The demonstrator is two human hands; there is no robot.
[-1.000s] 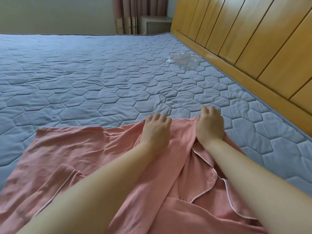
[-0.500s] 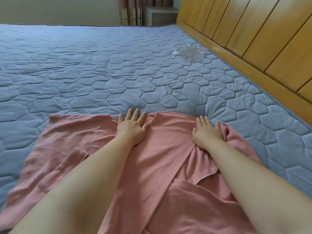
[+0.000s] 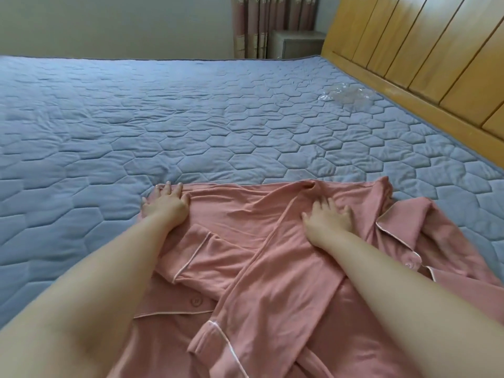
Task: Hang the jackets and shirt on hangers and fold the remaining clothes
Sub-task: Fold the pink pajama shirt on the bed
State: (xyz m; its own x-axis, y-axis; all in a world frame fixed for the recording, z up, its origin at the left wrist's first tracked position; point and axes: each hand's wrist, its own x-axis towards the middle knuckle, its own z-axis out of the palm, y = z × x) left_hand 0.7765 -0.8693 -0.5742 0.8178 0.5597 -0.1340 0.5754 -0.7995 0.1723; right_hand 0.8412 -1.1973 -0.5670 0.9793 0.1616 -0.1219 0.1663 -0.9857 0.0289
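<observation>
A pink pyjama top [image 3: 272,268] with white piping and buttons lies spread on the blue quilted bed [image 3: 191,132], partly folded, one sleeve laid across its middle. My left hand [image 3: 165,204] lies flat with straight fingers on the garment's far left corner. My right hand [image 3: 328,219] presses flat on the fabric near the far edge, right of the diagonal fold. The collar sticks out to the right of my right hand. Neither hand holds anything.
A crumpled clear plastic bag [image 3: 346,95] lies on the bed near the wooden headboard [image 3: 422,50] on the right. Beyond the bed's far edge stand a curtain [image 3: 261,25] and a small bedside cabinet [image 3: 300,45].
My left hand slid left to the garment's far left corner. The right hand moved a little left onto the folded fabric. The sleeve now lies folded across the top, and the view shifted.
</observation>
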